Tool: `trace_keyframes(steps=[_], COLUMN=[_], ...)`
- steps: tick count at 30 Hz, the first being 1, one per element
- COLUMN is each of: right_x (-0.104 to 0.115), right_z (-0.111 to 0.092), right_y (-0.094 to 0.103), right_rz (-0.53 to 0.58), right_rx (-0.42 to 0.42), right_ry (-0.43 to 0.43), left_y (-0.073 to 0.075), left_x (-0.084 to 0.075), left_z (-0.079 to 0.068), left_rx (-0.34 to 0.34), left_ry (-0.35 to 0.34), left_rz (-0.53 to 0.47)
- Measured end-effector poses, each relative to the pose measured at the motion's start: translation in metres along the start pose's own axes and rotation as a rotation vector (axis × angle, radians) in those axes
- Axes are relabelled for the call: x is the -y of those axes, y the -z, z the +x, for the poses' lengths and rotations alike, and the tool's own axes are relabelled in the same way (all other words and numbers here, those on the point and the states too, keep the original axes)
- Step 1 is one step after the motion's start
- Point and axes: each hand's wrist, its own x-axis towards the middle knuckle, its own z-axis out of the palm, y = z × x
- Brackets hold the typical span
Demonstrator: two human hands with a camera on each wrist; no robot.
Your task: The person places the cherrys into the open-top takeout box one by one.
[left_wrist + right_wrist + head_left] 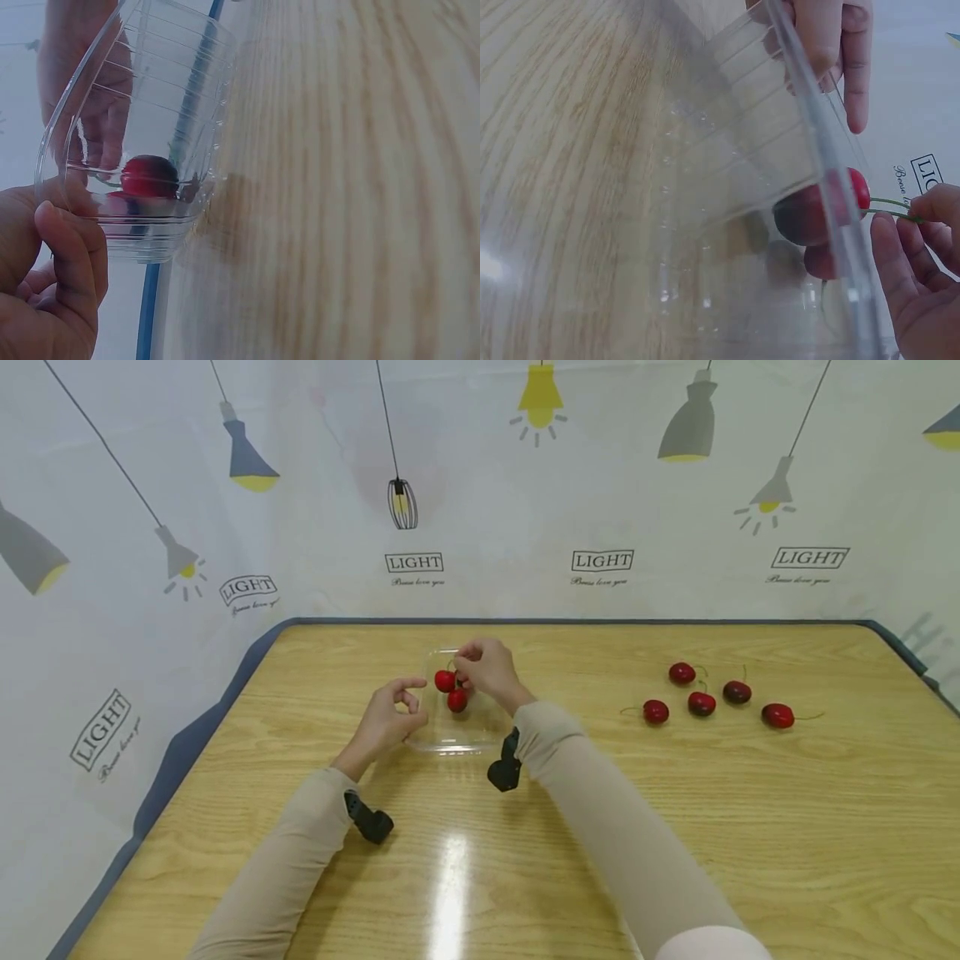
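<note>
A clear plastic container [457, 748] sits toward the back of the table, left of centre. At its left side my left hand [386, 718] pinches the rim between thumb and curled index finger, as the left wrist view shows close up. Over the container my right hand [487, 672] pinches a thin green cherry stem [889, 201] between thumb and fingertips. Below that stem, a dark red cherry [810, 214] overlaps the container wall in the right wrist view. In the head view, red cherries [457, 700] show inside the container, partly hidden by my right fingers.
Several dark red cherries [702, 703] with stems lie on the wooden table [600, 827] to the right. A printed white curtain [495, 510] stands behind the table's dark blue edge. Small black cameras [505, 764] are strapped at both wrists.
</note>
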Motion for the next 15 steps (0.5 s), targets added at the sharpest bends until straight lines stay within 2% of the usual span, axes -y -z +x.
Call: trace_keyframes(steps=[9, 15], right_x=[-0.003, -0.005], right_z=[0.0, -0.001], right_y=[-0.004, -0.005], right_rz=[0.02, -0.006], right_rx=[0.023, 0.039], right_ry=[-0.025, -0.019], left_y=[0.0, 0.001], left_x=[-0.002, -0.02], left_z=[-0.002, -0.011], left_rx=[0.014, 0.028], left_ry=[-0.003, -0.006], left_rz=[-0.023, -0.041])
